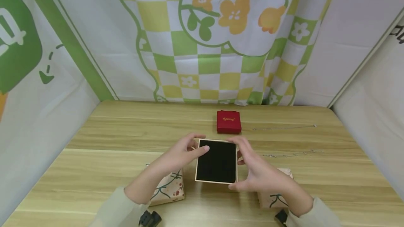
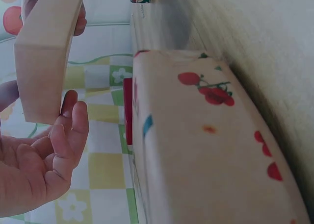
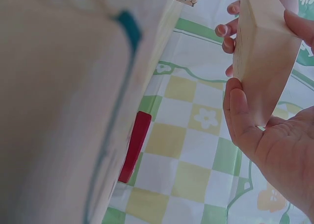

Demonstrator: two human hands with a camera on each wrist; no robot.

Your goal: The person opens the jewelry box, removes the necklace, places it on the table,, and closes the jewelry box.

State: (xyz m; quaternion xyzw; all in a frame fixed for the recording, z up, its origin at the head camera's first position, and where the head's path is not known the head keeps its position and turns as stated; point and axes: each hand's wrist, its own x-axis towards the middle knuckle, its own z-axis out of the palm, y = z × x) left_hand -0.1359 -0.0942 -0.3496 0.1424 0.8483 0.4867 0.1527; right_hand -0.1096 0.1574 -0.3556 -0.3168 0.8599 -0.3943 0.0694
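Note:
A shallow square box (image 1: 217, 162) with a pale rim and black lining is held above the table, tilted so its black side faces me. My left hand (image 1: 186, 153) grips its left side, thumb on the black surface and fingers beneath. On the other side, my right hand (image 1: 257, 171) grips the right edge, thumb at the near corner and fingers at the far one. Both wrist views show the box's plain cream outer side (image 2: 44, 77) between the curled fingers. Under the left forearm lies a floral-patterned box (image 1: 172, 188); a similar box (image 1: 273, 199) is partly hidden by the right forearm.
A small red box (image 1: 228, 122) with gold lettering stands on the wooden table (image 1: 126, 125) beyond the hands. Two thin silver chains (image 1: 284, 128) lie at the right. A checked curtain (image 1: 205, 69) hangs behind the table, and pale fabric walls flank it.

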